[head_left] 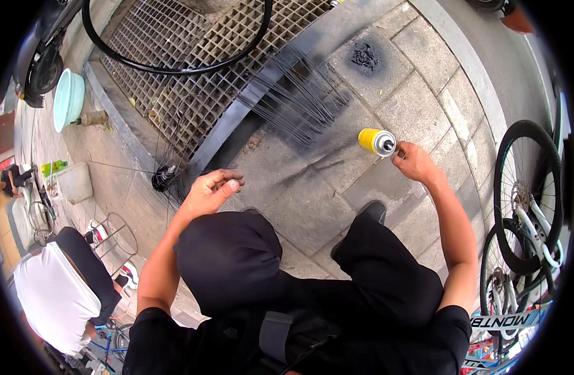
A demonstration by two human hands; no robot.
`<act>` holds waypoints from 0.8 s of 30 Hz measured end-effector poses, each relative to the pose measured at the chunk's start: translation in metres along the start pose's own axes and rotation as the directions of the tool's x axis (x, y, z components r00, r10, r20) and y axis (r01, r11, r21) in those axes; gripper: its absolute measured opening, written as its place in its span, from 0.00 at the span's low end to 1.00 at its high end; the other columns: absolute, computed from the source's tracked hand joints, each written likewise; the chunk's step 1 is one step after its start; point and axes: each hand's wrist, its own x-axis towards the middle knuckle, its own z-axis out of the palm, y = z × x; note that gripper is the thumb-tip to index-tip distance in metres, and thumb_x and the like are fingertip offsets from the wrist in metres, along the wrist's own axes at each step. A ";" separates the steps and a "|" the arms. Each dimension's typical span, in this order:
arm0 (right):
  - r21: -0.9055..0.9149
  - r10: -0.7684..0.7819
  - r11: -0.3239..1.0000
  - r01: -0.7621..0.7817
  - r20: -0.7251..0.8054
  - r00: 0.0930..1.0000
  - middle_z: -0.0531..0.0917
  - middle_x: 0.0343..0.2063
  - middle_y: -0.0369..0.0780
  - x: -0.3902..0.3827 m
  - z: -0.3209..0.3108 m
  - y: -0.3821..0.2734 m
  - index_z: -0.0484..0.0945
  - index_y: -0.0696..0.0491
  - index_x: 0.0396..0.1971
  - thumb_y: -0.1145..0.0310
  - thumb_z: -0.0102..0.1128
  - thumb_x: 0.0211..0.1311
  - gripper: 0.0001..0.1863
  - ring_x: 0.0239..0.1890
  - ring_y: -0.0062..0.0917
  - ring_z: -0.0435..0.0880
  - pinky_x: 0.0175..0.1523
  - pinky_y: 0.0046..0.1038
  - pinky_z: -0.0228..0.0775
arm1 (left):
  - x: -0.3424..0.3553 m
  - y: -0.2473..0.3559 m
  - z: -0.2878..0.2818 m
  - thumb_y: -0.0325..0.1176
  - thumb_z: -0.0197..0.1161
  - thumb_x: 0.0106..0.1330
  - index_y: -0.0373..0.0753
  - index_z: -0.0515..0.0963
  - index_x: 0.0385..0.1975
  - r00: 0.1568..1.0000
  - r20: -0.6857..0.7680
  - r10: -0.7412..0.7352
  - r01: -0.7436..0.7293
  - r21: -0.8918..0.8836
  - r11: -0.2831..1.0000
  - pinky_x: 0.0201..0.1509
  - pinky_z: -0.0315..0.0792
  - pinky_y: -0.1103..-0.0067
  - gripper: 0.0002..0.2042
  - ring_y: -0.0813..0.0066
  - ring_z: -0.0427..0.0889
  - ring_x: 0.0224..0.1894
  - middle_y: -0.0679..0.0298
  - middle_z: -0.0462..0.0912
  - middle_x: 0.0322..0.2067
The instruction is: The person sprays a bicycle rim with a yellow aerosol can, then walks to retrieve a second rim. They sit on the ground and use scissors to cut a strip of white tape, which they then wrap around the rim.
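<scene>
My right hand (pixel 414 161) is closed, its fingertips at the top rim of a yellow spray can (pixel 369 139) with a silver top; part of the grip is hidden. My left hand (pixel 213 191) holds nothing that I can see, its fingers loosely bent and its thumb apart. Just left of it is a dark wheel hub (pixel 164 178) with thin spokes sticking out. Ahead, a row of loose black spokes (pixel 293 100) lies across the grey kerb and the paving, with black overspray around them. Farther right lies a heap of small black pieces (pixel 364 57).
A black wheel rim (pixel 168 70) lies on the metal grating (pixel 193 100). At left are a pale green basin (pixel 68 100), a whitish tub (pixel 74 183) and a bent-over person (pixel 59 297) in a white shirt. Bicycles with a black tyre (pixel 503 187) stand at right.
</scene>
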 end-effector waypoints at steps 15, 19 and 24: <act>-0.264 0.009 0.957 0.118 0.435 0.900 0.88 0.40 0.49 -0.023 0.039 -0.030 0.82 0.61 0.54 0.61 0.71 0.60 0.26 0.44 0.37 0.88 0.52 0.34 0.79 | -0.124 -0.207 0.126 0.42 0.60 0.78 0.31 0.80 0.51 0.652 -0.200 -0.731 0.272 -0.839 0.472 0.37 0.76 0.81 0.18 0.79 0.83 0.35 0.60 0.86 0.40; -0.207 0.031 0.977 0.042 0.338 0.941 0.85 0.38 0.47 -0.015 0.032 -0.016 0.77 0.60 0.61 0.64 0.72 0.59 0.30 0.40 0.33 0.87 0.49 0.33 0.79 | -0.122 -0.224 0.140 0.42 0.60 0.78 0.31 0.80 0.52 0.625 -0.219 -0.749 0.220 -0.872 0.438 0.37 0.75 0.81 0.18 0.79 0.83 0.35 0.60 0.86 0.40; 0.142 -0.018 0.990 0.017 0.002 1.000 0.80 0.49 0.46 -0.018 0.041 0.006 0.60 0.57 0.73 0.69 0.73 0.57 0.45 0.39 0.29 0.85 0.46 0.33 0.78 | -0.121 -0.238 0.146 0.42 0.61 0.78 0.31 0.80 0.52 0.604 -0.236 -0.761 0.202 -0.879 0.433 0.37 0.75 0.82 0.18 0.80 0.82 0.34 0.61 0.86 0.40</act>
